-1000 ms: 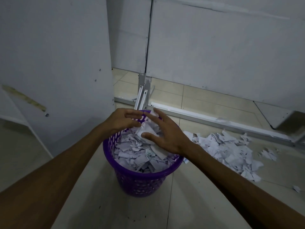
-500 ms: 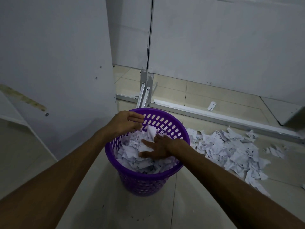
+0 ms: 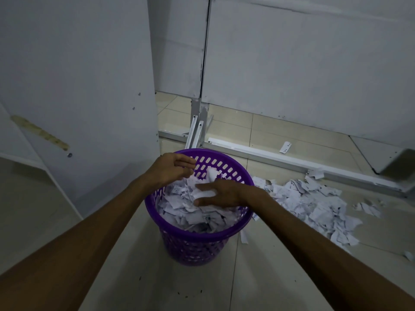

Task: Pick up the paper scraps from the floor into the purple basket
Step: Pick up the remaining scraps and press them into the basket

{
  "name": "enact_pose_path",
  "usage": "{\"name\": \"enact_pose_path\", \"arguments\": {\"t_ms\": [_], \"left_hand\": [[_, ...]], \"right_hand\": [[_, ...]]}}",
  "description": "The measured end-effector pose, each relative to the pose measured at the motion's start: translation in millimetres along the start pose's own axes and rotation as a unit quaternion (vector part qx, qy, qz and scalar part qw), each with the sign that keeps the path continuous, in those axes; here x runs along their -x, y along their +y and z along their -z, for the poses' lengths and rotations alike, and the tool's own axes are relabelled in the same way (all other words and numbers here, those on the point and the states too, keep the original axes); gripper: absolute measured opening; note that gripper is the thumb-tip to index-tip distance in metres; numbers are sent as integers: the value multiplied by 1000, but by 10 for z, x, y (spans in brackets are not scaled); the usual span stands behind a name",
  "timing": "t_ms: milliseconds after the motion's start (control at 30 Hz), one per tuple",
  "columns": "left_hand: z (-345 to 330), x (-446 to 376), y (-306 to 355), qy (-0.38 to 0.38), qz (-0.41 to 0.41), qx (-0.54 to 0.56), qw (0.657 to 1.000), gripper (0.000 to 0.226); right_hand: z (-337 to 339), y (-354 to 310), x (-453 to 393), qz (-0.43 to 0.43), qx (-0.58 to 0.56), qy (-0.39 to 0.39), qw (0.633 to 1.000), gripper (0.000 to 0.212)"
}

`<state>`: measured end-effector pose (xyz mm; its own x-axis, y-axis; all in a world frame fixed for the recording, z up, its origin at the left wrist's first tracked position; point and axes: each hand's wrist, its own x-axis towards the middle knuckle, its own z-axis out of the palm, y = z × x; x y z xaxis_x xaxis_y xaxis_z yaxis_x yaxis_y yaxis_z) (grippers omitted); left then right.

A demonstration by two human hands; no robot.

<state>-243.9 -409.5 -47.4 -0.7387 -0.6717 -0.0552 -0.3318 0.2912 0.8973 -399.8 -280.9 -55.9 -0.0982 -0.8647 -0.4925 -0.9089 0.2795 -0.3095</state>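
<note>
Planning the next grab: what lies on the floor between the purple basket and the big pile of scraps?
In the head view, little: one stray paper strip lies on the tile beside the purple basket; the pile of scraps starts just right of its rim.

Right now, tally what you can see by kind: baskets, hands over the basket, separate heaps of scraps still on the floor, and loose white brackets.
Purple basket: 1
Hands over it: 2, the left hand and the right hand
Scrap heaps on the floor: 2, the big pile and a small clump, plus a few strays
White bracket: 1
Total: 6
</note>
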Motion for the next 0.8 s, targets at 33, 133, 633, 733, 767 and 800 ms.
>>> {"name": "enact_pose_path", "arguments": {"t_ms": [33,133,633,733,767,800], "left_hand": [[4,8,4,3,-2,-3,1000,35],[14,31,13,8,-5,-11,1000,33],[-14,110,49,52,-23,-49,997,30],[-38,55,110,61,-40,-36,997,30],[-60,28,139,62,-42,-25,997,30],[-85,0,172,65,-42,-12,997,29]], "right_hand": [[55,1,53,8,-7,25,1000,71],[196,-17,166,33,-28,87,995,50],[-37,-2,195,6,21,90,996,50],[21,59,223,41,25,202,978,39],[64,86,239,50,25,234,971,36],[110,113,258,52,21,263,963,34]]}}
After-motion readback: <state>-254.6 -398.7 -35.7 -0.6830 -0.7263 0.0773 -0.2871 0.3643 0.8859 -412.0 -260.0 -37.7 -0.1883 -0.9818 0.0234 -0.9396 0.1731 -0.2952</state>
